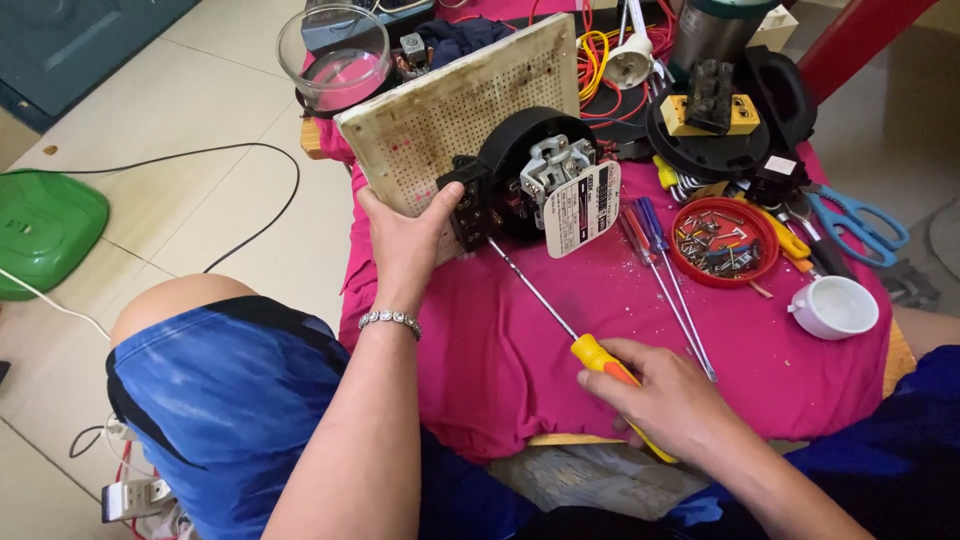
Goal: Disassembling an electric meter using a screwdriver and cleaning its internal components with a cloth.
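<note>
The left hand (405,240) is closed around the white board (450,105) with the black part (520,160), held tilted over the pink cloth (500,340), while the right hand (670,400) grips the yellow screwdriver (560,325), whose tip could slip off and poke the left hand's fingers.

Red dish of screws (724,238); blue scissors (858,224); white cup (836,305); green lid (42,226)
</note>
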